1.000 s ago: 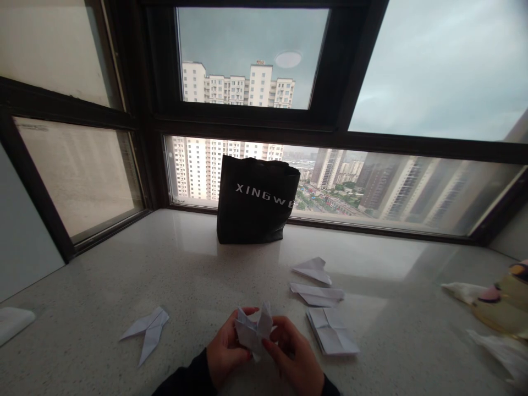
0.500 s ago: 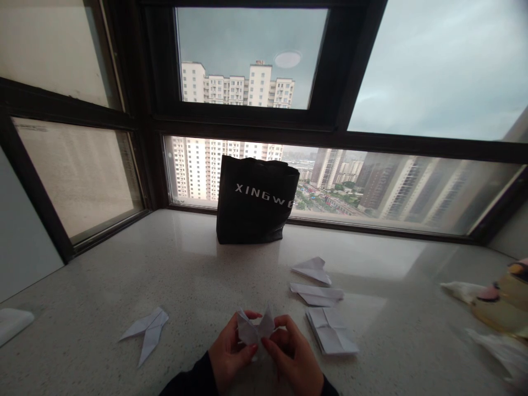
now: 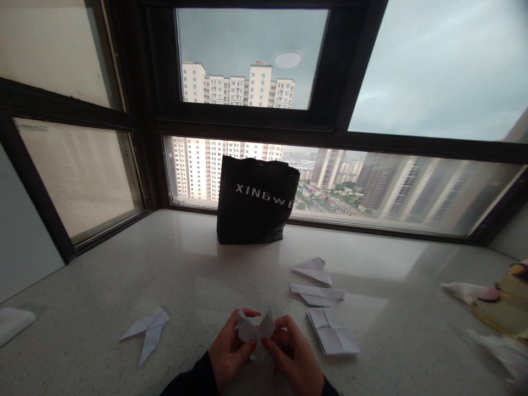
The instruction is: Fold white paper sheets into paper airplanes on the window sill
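Note:
Between my two hands is a small piece of folded white paper (image 3: pixel 248 329), with two pointed flaps standing up in a V. My left hand (image 3: pixel 231 352) pinches its left side, thumb in front and fingers behind. On the other side my right hand (image 3: pixel 293 352) grips the lower right part, its thumb tip close to the left thumb. The paper's lower part is partly covered by the thumbs. Just right of my right hand lies a stack of creased white paper squares (image 3: pixel 333 331). A folded paper piece with two long points (image 3: pixel 149 331) rests to the left.
Behind the stack lie a folded paper strip (image 3: pixel 317 295) and a folded paper triangle (image 3: pixel 314 269). A black bag (image 3: pixel 258 206) stands against the window. At the right edge are a yellowish figure (image 3: pixel 505 300) and crumpled plastic (image 3: pixel 501 352). A white object (image 3: pixel 15 323) sits far left.
My hands stay in nearly the same place around the folded paper. The left thumb and fingers have shifted very slightly; everything else lies as before.

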The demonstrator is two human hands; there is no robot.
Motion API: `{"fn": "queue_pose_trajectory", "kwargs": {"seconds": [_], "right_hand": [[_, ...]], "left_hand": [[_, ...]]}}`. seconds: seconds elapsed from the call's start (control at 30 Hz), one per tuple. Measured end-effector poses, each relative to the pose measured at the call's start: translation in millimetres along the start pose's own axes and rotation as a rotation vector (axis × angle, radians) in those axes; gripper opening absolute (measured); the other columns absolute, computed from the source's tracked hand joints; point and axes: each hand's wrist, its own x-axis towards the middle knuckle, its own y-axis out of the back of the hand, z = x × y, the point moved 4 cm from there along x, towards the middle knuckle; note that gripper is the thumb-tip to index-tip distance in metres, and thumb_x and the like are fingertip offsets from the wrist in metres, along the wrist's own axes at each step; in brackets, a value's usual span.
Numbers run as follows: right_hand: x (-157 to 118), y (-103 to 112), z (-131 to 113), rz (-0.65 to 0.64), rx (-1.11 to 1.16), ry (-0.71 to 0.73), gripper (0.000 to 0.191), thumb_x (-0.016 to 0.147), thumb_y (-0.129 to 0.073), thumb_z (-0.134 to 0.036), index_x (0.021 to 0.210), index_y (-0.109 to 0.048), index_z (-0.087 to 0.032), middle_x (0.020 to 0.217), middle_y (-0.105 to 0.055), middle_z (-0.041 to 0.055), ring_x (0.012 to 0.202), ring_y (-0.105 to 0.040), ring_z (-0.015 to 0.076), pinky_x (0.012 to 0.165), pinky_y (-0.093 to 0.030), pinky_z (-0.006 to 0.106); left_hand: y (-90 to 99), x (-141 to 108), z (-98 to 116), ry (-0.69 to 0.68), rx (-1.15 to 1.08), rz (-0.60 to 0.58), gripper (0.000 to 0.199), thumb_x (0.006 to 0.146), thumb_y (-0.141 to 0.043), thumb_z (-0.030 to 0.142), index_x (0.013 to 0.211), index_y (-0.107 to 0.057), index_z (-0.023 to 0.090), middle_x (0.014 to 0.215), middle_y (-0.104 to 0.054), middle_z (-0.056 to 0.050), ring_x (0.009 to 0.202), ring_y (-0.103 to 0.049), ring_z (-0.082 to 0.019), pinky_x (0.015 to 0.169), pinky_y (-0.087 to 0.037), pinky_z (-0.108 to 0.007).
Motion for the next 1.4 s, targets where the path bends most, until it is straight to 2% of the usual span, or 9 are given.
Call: {"fn": "queue_pose_trajectory", "kwargs": {"seconds": [0.27, 0.4, 0.6, 0.73, 0.87, 0.97, 1.03, 1.2, 1.4], "right_hand": [[2.0, 6.2, -1.7, 0.07, -0.01, 0.03, 0.055, 0.069, -0.057, -0.034, 0.114, -0.03, -0.023, 0.07, -0.05, -0.0027, 0.04, -0.042, 0.0067, 0.036, -0.034, 0.018], [0.4, 3.8, -16.7, -0.01, -0.211, 0.147, 0.016, 0.068, -0.057, -0.03, 0.078, -0.061, -0.018, 0.073, -0.051, 0.0026, 0.056, -0.05, 0.0124, 0.047, -0.039, 0.022], [-1.2, 8.1, -27.5, 0.034, -0.301, 0.191, 0.015, 0.072, -0.052, -0.029, 0.07, -0.061, -0.018, 0.077, -0.055, 0.0051, 0.062, -0.053, 0.0146, 0.052, -0.041, 0.023], [1.0, 8.2, -24.4, 0.029, -0.248, 0.178, 0.016, 0.072, -0.052, -0.031, 0.068, -0.06, -0.017, 0.073, -0.055, 0.0048, 0.059, -0.051, 0.0142, 0.051, -0.04, 0.023], [2.6, 4.6, -21.6, 0.004, -0.212, 0.177, 0.017, 0.071, -0.053, -0.031, 0.067, -0.06, -0.017, 0.068, -0.052, 0.0033, 0.054, -0.049, 0.0128, 0.047, -0.037, 0.023], [2.9, 3.8, -20.1, 0.019, -0.218, 0.179, 0.016, 0.07, -0.055, -0.031, 0.064, -0.06, -0.017, 0.064, -0.05, 0.0015, 0.054, -0.048, 0.0125, 0.047, -0.036, 0.022], [3.1, 3.8, -18.8, 0.031, -0.226, 0.174, 0.015, 0.069, -0.055, -0.03, 0.063, -0.06, -0.017, 0.063, -0.05, 0.0007, 0.054, -0.047, 0.0124, 0.047, -0.035, 0.022], [3.9, 3.2, -16.7, 0.031, -0.246, 0.168, 0.012, 0.069, -0.055, -0.026, 0.063, -0.059, -0.017, 0.062, -0.048, 0.0002, 0.054, -0.047, 0.0123, 0.048, -0.033, 0.022], [4.0, 3.8, -16.0, 0.055, -0.229, 0.153, 0.017, 0.068, -0.057, -0.031, 0.061, -0.059, -0.016, 0.061, -0.049, 0.0002, 0.052, -0.046, 0.0116, 0.047, -0.034, 0.021]], "left_hand": [[3.3, 1.3, 2.7, -0.087, 0.11, -0.002, 0.049, 0.07, -0.059, 0.032, 0.109, -0.033, 0.02, 0.072, -0.056, 0.001, 0.07, -0.053, -0.013, 0.066, -0.036, -0.024], [3.9, 1.1, -6.0, -0.093, 0.233, -0.08, 0.057, 0.071, -0.056, 0.035, 0.118, -0.027, 0.02, 0.075, -0.056, -0.001, 0.072, -0.053, -0.015, 0.07, -0.036, -0.028], [11.0, -3.3, 15.4, -0.158, 0.78, -0.052, 0.058, 0.067, -0.051, 0.017, 0.12, -0.028, 0.021, 0.103, -0.053, -0.007, 0.094, -0.049, -0.019, 0.078, -0.038, -0.029], [45.4, -9.1, 68.6, -0.141, 1.487, 0.133, 0.048, 0.064, -0.046, 0.016, 0.112, -0.044, 0.019, 0.113, -0.049, -0.007, 0.105, -0.04, -0.023, 0.091, -0.026, -0.037], [113.4, -21.6, 107.9, 0.282, 1.934, 0.426, 0.043, 0.067, -0.043, 0.029, 0.103, -0.052, 0.007, 0.102, -0.054, -0.017, 0.095, -0.046, -0.032, 0.079, -0.033, -0.042], [151.1, -32.1, 112.1, 0.508, 1.923, 0.482, 0.049, 0.065, -0.041, 0.044, 0.089, -0.056, 0.004, 0.092, -0.056, -0.021, 0.086, -0.052, -0.034, 0.076, -0.034, -0.042], [160.1, -35.0, 108.3, 0.481, 1.853, 0.479, 0.046, 0.06, -0.046, 0.044, 0.083, -0.055, 0.005, 0.084, -0.058, -0.02, 0.078, -0.054, -0.033, 0.069, -0.037, -0.04], [153.7, -32.4, 99.5, 0.405, 1.768, 0.451, 0.024, 0.05, -0.055, 0.028, 0.07, -0.052, 0.015, 0.062, -0.059, -0.006, 0.062, -0.057, -0.024, 0.056, -0.039, -0.029], [128.7, -11.9, 110.8, 0.286, 1.665, 0.458, 0.017, 0.052, -0.055, 0.035, 0.05, -0.049, 0.02, 0.053, -0.054, -0.001, 0.06, -0.055, -0.022, 0.054, -0.037, -0.028]]}}
